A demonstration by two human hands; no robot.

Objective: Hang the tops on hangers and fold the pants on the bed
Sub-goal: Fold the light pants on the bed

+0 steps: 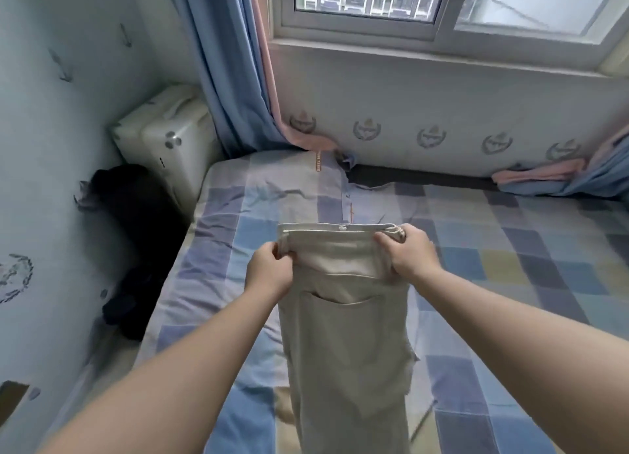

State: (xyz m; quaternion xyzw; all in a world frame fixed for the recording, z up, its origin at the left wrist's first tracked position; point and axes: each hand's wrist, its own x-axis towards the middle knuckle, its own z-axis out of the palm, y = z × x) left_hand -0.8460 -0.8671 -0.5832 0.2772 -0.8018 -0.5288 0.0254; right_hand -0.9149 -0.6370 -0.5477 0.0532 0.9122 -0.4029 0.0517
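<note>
Pants (pixel 343 334) x1, waistband in 2 tight grips, L hand (pixel 269 270) & R hand (pixel 410 252), over 1 bed (pixel 510 266).

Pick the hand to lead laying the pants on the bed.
Right, likely: both grip the pants waistband, but the right hand has more bed beside it; the left hand is nearer its edge.

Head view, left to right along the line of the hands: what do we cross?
Patterned wall → dark heap on the floor → left hand → beige pants, held at the waistband → right hand.
</note>
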